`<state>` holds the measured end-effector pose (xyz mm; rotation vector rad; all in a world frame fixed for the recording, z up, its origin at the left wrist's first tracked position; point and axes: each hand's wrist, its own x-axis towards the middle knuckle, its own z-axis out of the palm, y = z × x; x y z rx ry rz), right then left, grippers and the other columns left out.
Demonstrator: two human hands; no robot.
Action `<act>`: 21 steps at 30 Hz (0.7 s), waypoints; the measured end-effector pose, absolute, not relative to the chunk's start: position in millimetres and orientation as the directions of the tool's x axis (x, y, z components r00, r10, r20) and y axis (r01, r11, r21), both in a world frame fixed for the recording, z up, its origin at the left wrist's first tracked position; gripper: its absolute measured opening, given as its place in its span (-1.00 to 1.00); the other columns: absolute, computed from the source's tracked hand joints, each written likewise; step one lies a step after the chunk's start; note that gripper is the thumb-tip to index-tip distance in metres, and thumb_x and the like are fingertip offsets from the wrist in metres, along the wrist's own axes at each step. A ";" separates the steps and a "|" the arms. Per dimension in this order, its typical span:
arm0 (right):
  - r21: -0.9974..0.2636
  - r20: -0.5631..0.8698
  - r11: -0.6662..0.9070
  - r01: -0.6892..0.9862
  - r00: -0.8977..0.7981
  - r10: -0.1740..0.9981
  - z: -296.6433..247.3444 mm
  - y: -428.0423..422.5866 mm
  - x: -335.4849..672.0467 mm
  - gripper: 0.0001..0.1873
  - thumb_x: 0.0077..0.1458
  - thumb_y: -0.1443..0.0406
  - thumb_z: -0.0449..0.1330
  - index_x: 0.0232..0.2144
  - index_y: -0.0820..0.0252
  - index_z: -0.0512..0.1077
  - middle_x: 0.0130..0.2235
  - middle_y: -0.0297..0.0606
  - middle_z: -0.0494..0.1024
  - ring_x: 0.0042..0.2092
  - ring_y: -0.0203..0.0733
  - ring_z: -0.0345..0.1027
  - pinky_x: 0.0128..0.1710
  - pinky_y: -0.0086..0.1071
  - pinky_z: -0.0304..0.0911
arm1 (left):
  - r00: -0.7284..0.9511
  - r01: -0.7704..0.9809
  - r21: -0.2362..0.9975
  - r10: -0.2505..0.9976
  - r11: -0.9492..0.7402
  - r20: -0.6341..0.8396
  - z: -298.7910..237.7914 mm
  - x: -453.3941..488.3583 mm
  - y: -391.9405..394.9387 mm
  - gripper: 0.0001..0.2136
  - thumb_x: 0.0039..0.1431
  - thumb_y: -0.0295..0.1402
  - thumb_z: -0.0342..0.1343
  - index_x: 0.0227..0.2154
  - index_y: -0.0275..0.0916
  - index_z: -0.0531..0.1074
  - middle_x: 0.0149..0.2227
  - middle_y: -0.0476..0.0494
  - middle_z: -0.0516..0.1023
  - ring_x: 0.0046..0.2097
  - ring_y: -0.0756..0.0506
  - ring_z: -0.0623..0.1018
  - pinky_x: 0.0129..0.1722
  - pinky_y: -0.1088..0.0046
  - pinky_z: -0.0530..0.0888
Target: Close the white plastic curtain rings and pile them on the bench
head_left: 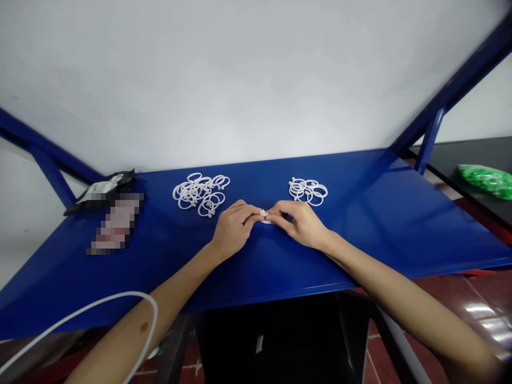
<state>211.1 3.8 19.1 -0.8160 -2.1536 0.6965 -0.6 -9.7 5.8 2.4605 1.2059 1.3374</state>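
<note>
Together, left hand (232, 226) and right hand (302, 223) pinched one white ring (264, 214) above the counter (360, 234); a slipping grip could have flicked it away.

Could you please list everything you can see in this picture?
table: one, blue, centre
larger ring pile: one, white, table rear left
smaller ring pile: one, white, table rear right
held ring: one, white, between both hands' fingertips
black packet: one, white-labelled, table's left rear
blurred item: one, pinkish, beside packet
green heap: one, on black side table, far right
cable: one, white, lower left
left hand: one, pinching held ring
right hand: one, pinching held ring
</note>
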 end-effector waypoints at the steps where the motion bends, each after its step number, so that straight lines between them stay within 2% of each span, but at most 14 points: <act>1: -0.674 0.429 0.660 0.332 -0.550 0.716 19.2 3.6 211.0 -0.78 0.34 0.19 0.18 -0.31 0.20 0.49 -0.33 -0.27 0.60 -0.35 -0.29 0.42 -0.37 -0.44 0.24 | 0.309 0.596 0.416 0.674 -0.687 0.671 5.4 -0.9 -9.3 -0.87 0.32 -0.46 0.14 -0.34 -0.19 0.55 -0.42 0.01 0.60 -0.37 0.00 0.53 -0.33 0.47 0.50; 8: -0.673 0.440 0.657 0.339 -0.530 0.725 19.6 1.9 210.6 -0.76 0.35 0.18 0.16 -0.31 0.20 0.49 -0.33 -0.26 0.59 -0.35 -0.29 0.42 -0.36 -0.43 0.25 | 0.340 0.593 0.356 0.626 -0.722 0.702 4.7 -1.9 -8.2 -0.87 0.35 -0.44 0.12 -0.32 -0.20 0.54 -0.42 0.00 0.60 -0.36 -0.01 0.52 -0.32 0.47 0.48; 15: -0.698 0.417 0.630 0.340 -0.522 0.744 22.0 1.7 210.4 -0.72 0.35 0.14 0.15 -0.31 0.19 0.51 -0.33 -0.24 0.61 -0.34 -0.27 0.43 -0.39 -0.42 0.26 | 0.320 0.619 0.364 0.647 -0.696 0.692 8.5 -0.5 -10.9 -0.85 0.36 -0.40 0.10 -0.31 -0.20 0.55 -0.42 -0.01 0.60 -0.36 -0.01 0.51 -0.31 0.45 0.49; 18: -0.681 0.418 0.650 0.338 -0.549 0.724 22.6 1.5 211.6 -0.73 0.36 0.14 0.15 -0.30 0.19 0.50 -0.32 -0.24 0.60 -0.33 -0.26 0.44 -0.36 -0.41 0.28 | 0.327 0.618 0.364 0.649 -0.697 0.687 7.4 -1.5 -11.2 -0.84 0.36 -0.42 0.10 -0.32 -0.18 0.55 -0.41 -0.01 0.62 -0.35 -0.02 0.53 -0.31 0.44 0.50; 21: -0.646 0.436 0.697 0.311 -0.599 0.671 23.4 0.5 213.7 -0.76 0.37 0.18 0.14 -0.28 0.19 0.50 -0.32 -0.24 0.59 -0.34 -0.27 0.43 -0.32 -0.40 0.30 | 0.375 0.580 0.325 0.599 -0.747 0.707 5.1 -2.6 -12.1 -0.80 0.36 -0.48 0.06 -0.35 -0.18 0.54 -0.36 -0.02 0.65 -0.32 -0.02 0.55 -0.29 0.44 0.51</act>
